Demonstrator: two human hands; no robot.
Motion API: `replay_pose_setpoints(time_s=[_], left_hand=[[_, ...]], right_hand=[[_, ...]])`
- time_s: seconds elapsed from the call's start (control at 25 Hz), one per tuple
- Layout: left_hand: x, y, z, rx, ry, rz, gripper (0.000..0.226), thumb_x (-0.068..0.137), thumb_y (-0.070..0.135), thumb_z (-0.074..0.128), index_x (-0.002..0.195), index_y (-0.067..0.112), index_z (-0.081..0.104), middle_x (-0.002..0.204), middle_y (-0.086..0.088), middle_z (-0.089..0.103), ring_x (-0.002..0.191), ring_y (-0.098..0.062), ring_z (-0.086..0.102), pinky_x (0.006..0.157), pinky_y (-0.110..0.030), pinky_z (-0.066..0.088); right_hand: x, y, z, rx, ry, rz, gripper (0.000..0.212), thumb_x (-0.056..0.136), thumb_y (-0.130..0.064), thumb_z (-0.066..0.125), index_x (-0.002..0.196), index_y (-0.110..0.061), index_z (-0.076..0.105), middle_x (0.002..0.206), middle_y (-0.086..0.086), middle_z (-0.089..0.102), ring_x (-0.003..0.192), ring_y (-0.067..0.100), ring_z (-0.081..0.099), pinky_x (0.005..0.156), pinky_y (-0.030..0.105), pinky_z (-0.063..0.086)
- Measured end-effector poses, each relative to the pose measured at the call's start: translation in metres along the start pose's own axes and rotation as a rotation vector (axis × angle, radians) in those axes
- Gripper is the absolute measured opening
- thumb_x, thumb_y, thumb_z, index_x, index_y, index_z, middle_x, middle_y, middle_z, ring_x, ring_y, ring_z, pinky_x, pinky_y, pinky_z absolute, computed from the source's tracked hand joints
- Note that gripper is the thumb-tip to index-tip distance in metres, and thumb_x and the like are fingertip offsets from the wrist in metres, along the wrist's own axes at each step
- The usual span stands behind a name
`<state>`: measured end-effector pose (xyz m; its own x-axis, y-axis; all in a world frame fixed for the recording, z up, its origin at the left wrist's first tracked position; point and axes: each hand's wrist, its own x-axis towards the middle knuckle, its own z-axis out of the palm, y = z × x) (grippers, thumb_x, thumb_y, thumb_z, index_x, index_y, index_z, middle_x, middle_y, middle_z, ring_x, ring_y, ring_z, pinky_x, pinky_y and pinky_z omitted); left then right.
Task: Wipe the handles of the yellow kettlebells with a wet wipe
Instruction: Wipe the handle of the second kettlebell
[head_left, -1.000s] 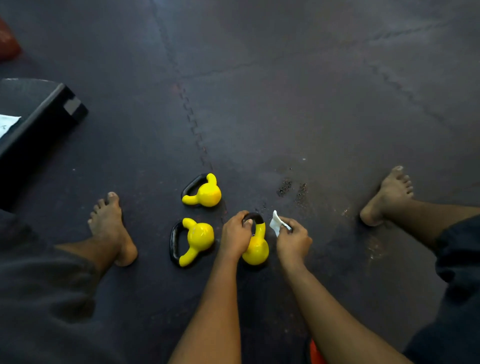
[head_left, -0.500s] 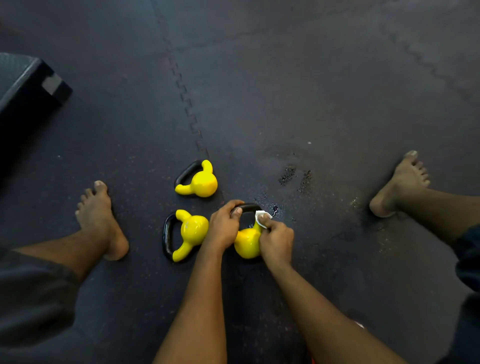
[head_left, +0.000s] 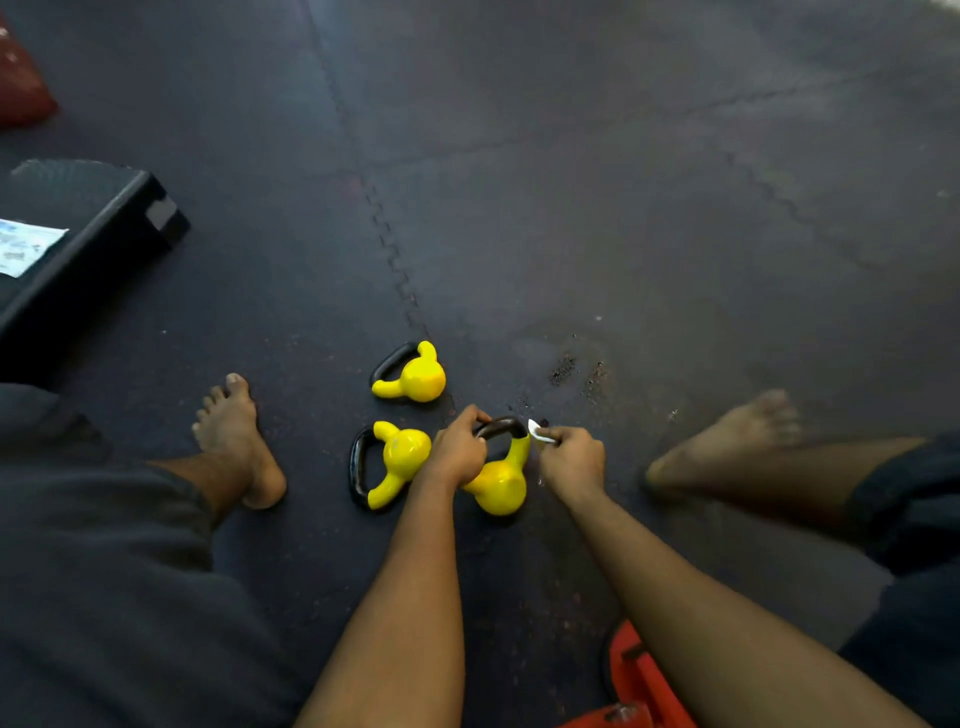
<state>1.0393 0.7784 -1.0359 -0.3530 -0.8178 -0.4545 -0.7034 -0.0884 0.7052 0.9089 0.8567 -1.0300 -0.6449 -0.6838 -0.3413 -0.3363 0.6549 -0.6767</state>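
— Layout?
— On the floor mat, just below mid-frame, the upper yellow kettlebell and the left kettlebell lie on their sides. The third kettlebell sits between the hands.
— And the grip?
— The left hand curls round the left end of its black handle. The right hand pinches the wet wipe at the right end.
— Best approach?
— I'd wrap the wipe round the bar, draw it along the arch, then shift the left hand to reach the covered end.
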Motion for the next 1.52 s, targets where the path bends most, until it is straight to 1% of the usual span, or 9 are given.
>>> replay_pose_setpoints(time_s=[0.12, 0.36, 0.56, 0.72, 0.84, 1.0, 1.2, 1.36, 1.52], left_hand=[[-0.006, -0.013, -0.005, -0.064, 0.000, -0.016, 0.037, 0.086, -0.003, 0.044, 0.108, 0.026, 0.053, 0.100, -0.018, 0.060, 0.095, -0.039, 0.061, 0.077, -0.040, 0.051], [-0.001, -0.017, 0.002, -0.185, 0.047, -0.025, 0.026, 0.088, 0.002, 0.048, 0.100, 0.025, 0.051, 0.099, -0.011, 0.059, 0.081, -0.024, 0.054, 0.073, -0.038, 0.048], [0.003, -0.025, 0.014, -0.151, 0.121, 0.068, 0.012, 0.095, 0.026, 0.058, 0.106, 0.027, 0.053, 0.099, 0.000, 0.065, 0.086, -0.017, 0.060, 0.075, -0.030, 0.046], [0.008, -0.035, 0.016, -0.083, 0.148, 0.079, 0.014, 0.094, 0.034, 0.059, 0.098, 0.021, 0.059, 0.085, 0.003, 0.064, 0.083, -0.017, 0.060, 0.074, -0.031, 0.046], [0.007, -0.039, 0.013, -0.047, 0.154, 0.076, 0.016, 0.095, 0.037, 0.057, 0.091, 0.022, 0.059, 0.072, 0.008, 0.058, 0.074, -0.013, 0.055, 0.067, -0.028, 0.039], [0.003, -0.038, 0.011, -0.021, 0.133, 0.108, 0.016, 0.096, 0.036, 0.056, 0.094, 0.020, 0.060, 0.073, 0.006, 0.059, 0.073, -0.014, 0.055, 0.066, -0.028, 0.039], [0.004, -0.033, 0.014, 0.016, 0.149, 0.096, 0.017, 0.096, 0.036, 0.055, 0.093, 0.020, 0.059, 0.076, 0.003, 0.059, 0.074, -0.014, 0.054, 0.063, -0.028, 0.037], [0.001, -0.033, 0.015, 0.022, 0.134, 0.109, 0.015, 0.097, 0.036, 0.055, 0.095, 0.021, 0.058, 0.077, 0.005, 0.058, 0.075, -0.014, 0.054, 0.064, -0.027, 0.036], [-0.001, -0.032, 0.016, 0.027, 0.148, 0.125, 0.019, 0.097, 0.035, 0.055, 0.095, 0.017, 0.059, 0.074, 0.003, 0.057, 0.075, -0.017, 0.054, 0.067, -0.030, 0.037]], right_hand=[[0.001, 0.001, -0.001, 0.003, 0.004, -0.037, 0.024, 0.090, -0.025, 0.061, 0.109, -0.023, 0.075, 0.101, 0.015, 0.073, 0.095, 0.032, 0.066, 0.084, 0.035, 0.054], [0.009, 0.021, 0.004, 0.117, -0.012, -0.095, 0.026, 0.093, -0.016, 0.059, 0.115, -0.021, 0.072, 0.088, 0.009, 0.073, 0.062, 0.014, 0.060, 0.043, 0.010, 0.037], [0.018, 0.036, 0.017, 0.104, -0.137, -0.139, 0.039, 0.091, -0.013, 0.056, 0.125, -0.031, 0.064, 0.084, 0.004, 0.071, 0.064, 0.007, 0.058, 0.053, 0.012, 0.041], [0.022, 0.053, 0.022, 0.159, -0.162, -0.110, 0.029, 0.090, -0.018, 0.061, 0.118, -0.022, 0.070, 0.108, 0.002, 0.074, 0.095, 0.013, 0.068, 0.085, 0.031, 0.055], [0.025, 0.046, 0.024, 0.244, -0.072, -0.135, 0.021, 0.092, -0.017, 0.061, 0.109, -0.019, 0.074, 0.096, -0.004, 0.073, 0.090, 0.010, 0.067, 0.082, 0.029, 0.054], [0.024, 0.044, 0.030, 0.248, -0.169, -0.076, 0.020, 0.093, -0.018, 0.059, 0.109, -0.016, 0.071, 0.098, 0.002, 0.073, 0.093, 0.015, 0.068, 0.082, 0.030, 0.054], [0.017, 0.041, 0.025, 0.251, -0.002, -0.128, 0.024, 0.087, -0.011, 0.063, 0.107, -0.017, 0.074, 0.089, 0.000, 0.074, 0.078, 0.007, 0.065, 0.065, 0.008, 0.046], [0.022, 0.044, 0.026, 0.249, -0.165, 0.011, 0.027, 0.081, -0.010, 0.064, 0.106, -0.014, 0.073, 0.089, 0.005, 0.075, 0.075, 0.012, 0.069, 0.071, 0.028, 0.058], [0.015, 0.040, 0.020, 0.254, 0.010, -0.051, 0.015, 0.083, -0.016, 0.068, 0.096, -0.013, 0.075, 0.077, 0.000, 0.072, 0.067, 0.006, 0.065, 0.055, 0.013, 0.046]])
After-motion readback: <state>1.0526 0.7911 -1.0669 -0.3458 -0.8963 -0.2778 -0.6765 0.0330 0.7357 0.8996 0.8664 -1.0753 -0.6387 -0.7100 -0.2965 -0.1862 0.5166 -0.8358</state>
